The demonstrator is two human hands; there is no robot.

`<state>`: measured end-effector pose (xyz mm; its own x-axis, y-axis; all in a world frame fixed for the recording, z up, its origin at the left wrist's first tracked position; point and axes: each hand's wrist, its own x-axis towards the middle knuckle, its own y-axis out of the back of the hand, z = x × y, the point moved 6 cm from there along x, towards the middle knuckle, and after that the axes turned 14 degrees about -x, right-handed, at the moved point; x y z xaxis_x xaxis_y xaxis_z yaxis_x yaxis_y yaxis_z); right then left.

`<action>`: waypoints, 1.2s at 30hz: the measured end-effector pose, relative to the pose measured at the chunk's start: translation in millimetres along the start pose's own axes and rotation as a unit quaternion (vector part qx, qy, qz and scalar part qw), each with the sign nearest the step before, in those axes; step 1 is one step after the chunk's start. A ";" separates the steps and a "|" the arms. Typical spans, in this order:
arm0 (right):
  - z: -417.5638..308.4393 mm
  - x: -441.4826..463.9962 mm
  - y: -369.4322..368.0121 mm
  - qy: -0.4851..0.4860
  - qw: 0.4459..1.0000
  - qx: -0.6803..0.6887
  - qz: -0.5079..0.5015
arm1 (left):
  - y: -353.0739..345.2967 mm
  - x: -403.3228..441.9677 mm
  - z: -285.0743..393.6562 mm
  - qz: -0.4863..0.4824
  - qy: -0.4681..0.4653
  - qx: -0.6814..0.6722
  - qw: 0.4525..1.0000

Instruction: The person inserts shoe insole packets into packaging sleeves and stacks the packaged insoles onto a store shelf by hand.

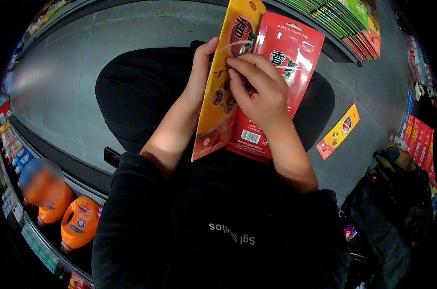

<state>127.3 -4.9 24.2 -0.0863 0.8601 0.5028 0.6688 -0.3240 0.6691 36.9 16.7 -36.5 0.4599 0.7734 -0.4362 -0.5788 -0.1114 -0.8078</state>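
My left hand [202, 72] grips the left edge of a yellow shoe-pad package [217, 103], with its fingers partly hidden behind it. Against it, on the right, stands a red shoe-pad package [295, 53] printed "BUYUN SHOE PAD", opened away from the yellow one like a book page. My right hand [260, 86] is closed in front of both, thumb and fingertips bent together at the face of the yellow package. A thin whitish strip [237, 45] crosses the yellow package just above those fingertips. Whatever the right fingers pinch is hidden.
Another yellow-and-red package [341, 131] lies on the grey floor to the right. A row of green packages [319, 19] fills a low shelf ahead. Orange detergent bottles [81, 222] stand on the left shelf. A black bag [384, 221] sits at the lower right.
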 end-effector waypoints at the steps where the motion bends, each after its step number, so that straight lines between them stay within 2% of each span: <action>1: -1.9 0.9 1.0 0.013 1.000 0.005 0.002 | 1.1 0.7 0.1 0.000 0.000 0.000 1.000; 4: -4.1 2.3 2.3 0.036 0.999 0.011 -0.001 | 6.1 2.6 2.1 0.024 -0.026 0.052 0.998; 6: -3.9 1.2 2.6 0.046 0.999 0.011 -0.005 | -1.7 2.0 0.5 -0.016 -0.026 -0.011 0.999; 9: -5.4 0.0 1.3 0.066 0.998 -0.002 -0.009 | -8.3 0.6 1.1 -0.009 -0.041 -0.005 0.999; 12: -5.3 0.0 0.2 0.072 0.997 -0.011 -0.013 | -8.5 -1.8 1.9 -0.003 -0.027 0.068 0.997; 17: -9.6 -1.3 -0.2 0.102 0.993 -0.050 -0.017 | -4.5 -4.1 -1.9 0.007 -0.005 0.068 0.998; 19: -8.9 -2.6 -0.5 0.100 0.993 -0.052 -0.020 | -1.6 -5.0 -2.7 0.027 -0.002 0.067 0.997; 22: -9.8 -2.0 -0.2 0.096 0.994 -0.054 -0.022 | -2.0 -1.6 -4.7 -0.011 0.008 0.076 0.997; 24: -10.1 -0.5 0.6 0.093 0.994 -0.054 -0.023 | -6.6 -7.5 -4.2 0.023 0.010 0.073 0.997; 30: -9.6 2.1 -0.3 0.085 0.996 -0.033 -0.017 | -1.5 -4.5 -4.8 0.017 -0.008 0.096 0.995; 34: -3.4 -0.6 -3.4 0.036 0.999 -0.020 -0.035 | -5.5 -4.4 -5.8 0.010 -0.014 0.070 0.997; 36: -0.4 -2.0 -4.4 0.022 0.999 -0.014 -0.036 | -3.6 0.0 -2.2 -0.024 -0.024 0.094 0.995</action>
<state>124.2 -5.3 20.5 -0.1656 0.8640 0.4755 0.6389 -0.2733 0.7191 40.5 15.8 -34.4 0.4599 0.8047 -0.3754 -0.6748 0.0420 -0.7368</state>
